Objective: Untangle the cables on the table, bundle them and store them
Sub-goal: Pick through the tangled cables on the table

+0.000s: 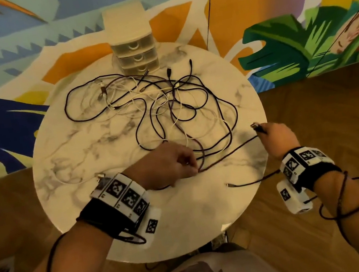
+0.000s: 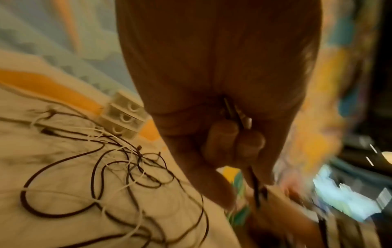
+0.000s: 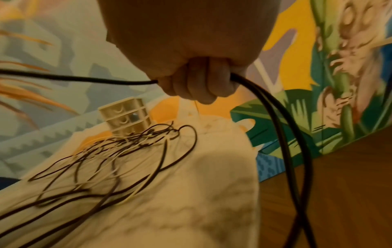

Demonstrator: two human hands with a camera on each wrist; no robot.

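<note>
Both my forearms come first, each strapped with a black band carrying white marker blocks; a thin dark lead loops loosely round my right forearm [image 1: 351, 191]; past them my left hand [image 1: 166, 164] sits low over the near half of the round marble table [image 1: 64, 170], fingers curled, pinching a dark cable [image 1: 229, 153] against the tabletop; the left wrist view shows that cable running between my bent fingers [image 2: 224, 139] and out below them. My right hand [image 1: 275, 138] hovers at the table's right edge, closed round the same cable's far end, with the metal plug [image 1: 256, 126] poking out above my thumb; the stretch between my two hands looks fairly straight, lifted just off the marble; from the right wrist view dark cord leaves my fist [image 3: 199, 80] on both sides, one run going left, two strands dropping down to the right.

Beyond my hands lies the tangle of cables [image 1: 168, 104], dark and white ones looped over each other across the middle and far part of the table; a white cable [image 1: 66, 179] trails toward the left, its plug just beside my left wrist band; another dark cable end [image 1: 242, 183] lies on the near right of the marble. At the far edge stands a small cream drawer unit [image 1: 135, 55], three drawers, all pushed in; behind it a painted mural [image 1: 302, 47]; wooden floor [image 1: 334, 96] to the right.
</note>
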